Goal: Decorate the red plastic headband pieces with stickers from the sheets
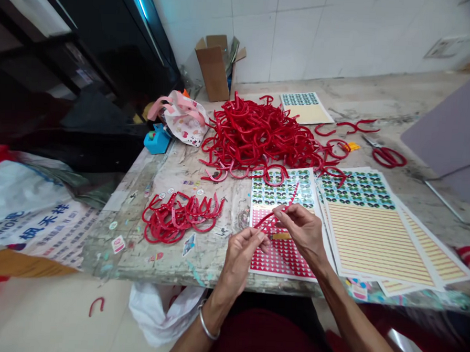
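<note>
Both hands meet over a sticker sheet [283, 261] printed with pink and red rows and green-blue figures. My left hand [241, 255] pinches the lower end of a curved red strip [267, 218]. My right hand [301, 229] has thumb and finger closed on the strip's upper part, where a thin patterned sticker strip [294, 192] sticks up. A large pile of red curved pieces [256, 132] lies beyond the hands. To the left is a smaller heap of red curved pieces [180, 218].
More sticker sheets [377, 241] overlap at the right. Red-handled scissors [388, 156] lie behind them. At the back are an open cardboard box [212, 72], a patterned bag [186, 122] and a blue container [157, 140]. A white bag [160, 316] hangs below the table edge.
</note>
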Motion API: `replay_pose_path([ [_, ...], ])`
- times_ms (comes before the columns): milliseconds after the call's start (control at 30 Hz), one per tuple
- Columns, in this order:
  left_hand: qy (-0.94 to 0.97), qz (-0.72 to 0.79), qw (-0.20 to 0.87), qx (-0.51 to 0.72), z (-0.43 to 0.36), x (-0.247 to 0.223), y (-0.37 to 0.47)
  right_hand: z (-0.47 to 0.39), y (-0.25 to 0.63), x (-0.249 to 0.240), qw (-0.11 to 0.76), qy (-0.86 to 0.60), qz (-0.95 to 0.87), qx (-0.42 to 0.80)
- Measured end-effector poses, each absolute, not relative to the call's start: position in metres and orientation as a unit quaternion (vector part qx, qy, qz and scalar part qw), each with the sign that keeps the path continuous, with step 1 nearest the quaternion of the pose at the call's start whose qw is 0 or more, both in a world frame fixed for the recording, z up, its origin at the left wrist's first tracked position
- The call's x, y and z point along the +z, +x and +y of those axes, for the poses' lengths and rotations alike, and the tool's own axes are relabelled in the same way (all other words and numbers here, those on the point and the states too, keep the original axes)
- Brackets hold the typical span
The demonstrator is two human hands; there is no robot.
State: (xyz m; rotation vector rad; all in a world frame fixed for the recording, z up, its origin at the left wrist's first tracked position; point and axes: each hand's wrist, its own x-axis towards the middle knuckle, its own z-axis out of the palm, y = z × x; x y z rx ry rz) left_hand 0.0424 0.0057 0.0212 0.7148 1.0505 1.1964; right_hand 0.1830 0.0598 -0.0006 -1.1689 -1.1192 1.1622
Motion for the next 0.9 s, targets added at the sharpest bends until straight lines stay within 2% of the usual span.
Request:
replay_pose_path([
  [367, 0.446, 0.429, 0.677, 0.399, 0.020, 0.042, 0.037, 0.031, 0.177, 0.010, 0.519, -0.465, -0.609, 0.379],
  [767, 0.399, 0.472, 0.648, 0.445, 0.000, 0.031, 0.047, 0.039, 0.187, 0.002, 0.511, -0.482, -0.516, 0.491],
  [900, 0.417, 0.458, 0.667, 0.414, 0.004, 0.029, 0.042, 0.038, 0.187, 0.002, 0.512, -0.483, -0.515, 0.489],
])
